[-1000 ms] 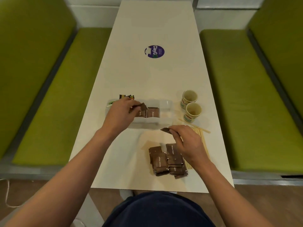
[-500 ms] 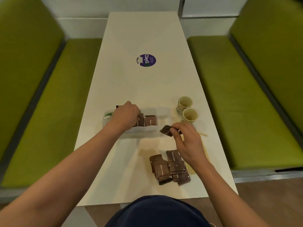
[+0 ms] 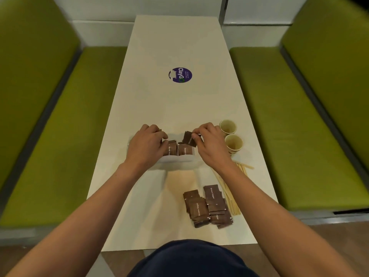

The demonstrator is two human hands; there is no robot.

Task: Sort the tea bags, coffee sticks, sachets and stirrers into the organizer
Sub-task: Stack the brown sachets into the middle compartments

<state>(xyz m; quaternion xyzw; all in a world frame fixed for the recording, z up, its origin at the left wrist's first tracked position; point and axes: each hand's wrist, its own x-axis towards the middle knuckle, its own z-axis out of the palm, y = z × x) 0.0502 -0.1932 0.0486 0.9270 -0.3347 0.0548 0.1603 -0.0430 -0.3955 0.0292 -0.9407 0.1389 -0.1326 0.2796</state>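
Long white table between green benches. Left hand pinches filed sachets in the clear organizer. Right hand pinches a brown sachet over it. Loose sachets lie at the organizer's 5 o'clock.

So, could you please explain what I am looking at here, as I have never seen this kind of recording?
There is no machine: a person wears a camera on the head, looking down at their own two bare hands, so this is the only view. On the white table stands a clear organizer with brown sugar sachets upright in it. The right hand pinches one brown sachet just above it. The left hand reaches into the organizer's left part, fingers curled at the sachets there; whether it grips them I cannot tell. Nearer the person lie a pile of loose sachets and wooden stirrers; two paper cups stand to the right.
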